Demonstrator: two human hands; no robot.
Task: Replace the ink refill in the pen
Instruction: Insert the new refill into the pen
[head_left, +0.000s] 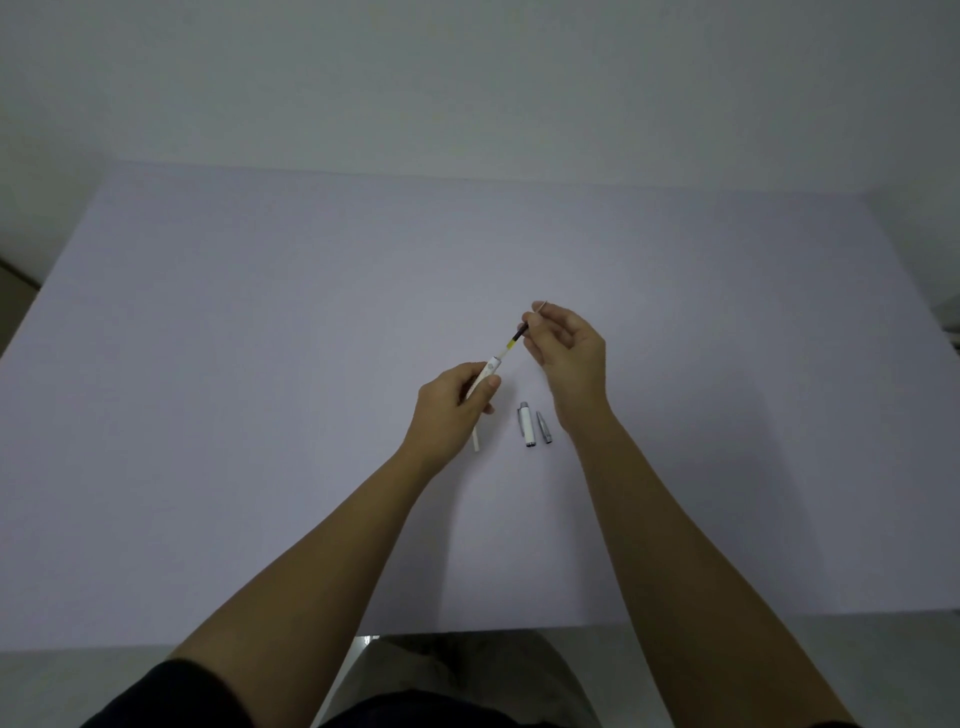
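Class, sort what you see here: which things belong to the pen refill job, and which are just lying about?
Part of the job:
pen barrel in the left hand
refill pinched by the right hand
white cap
silver tip

Just lying about:
nothing loose; only the table itself

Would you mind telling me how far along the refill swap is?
Done: cap and tip lie off on the table. In hand: left hand grips the barrel; right hand pinches the refill, partly inside. Left: reassembly.
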